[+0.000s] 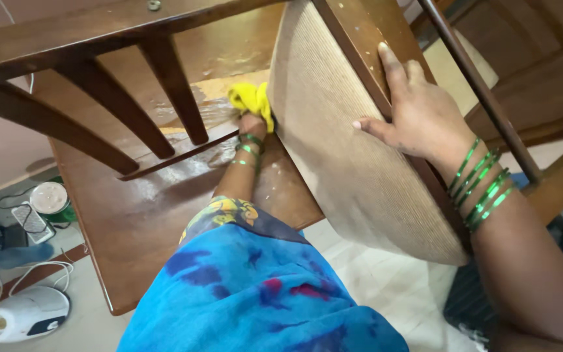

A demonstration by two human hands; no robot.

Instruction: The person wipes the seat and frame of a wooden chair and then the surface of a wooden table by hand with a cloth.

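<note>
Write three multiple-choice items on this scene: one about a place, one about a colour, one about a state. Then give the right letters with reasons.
1. Where does the right hand rest?
A. on the tilted chair seat's underside
B. on the floor
C. on the white appliance

2. What colour is the cloth in the left hand?
A. red
B. yellow
C. black

3. What is the state of the wooden table top near the cloth?
A. covered with paper
B. cracked apart
C. wet and glossy

Answers:
1 A: its fingers lie spread on the seat's woven underside and wooden frame.
2 B: the bunched cloth is bright yellow.
3 C: shiny streaks show around the cloth.
</note>
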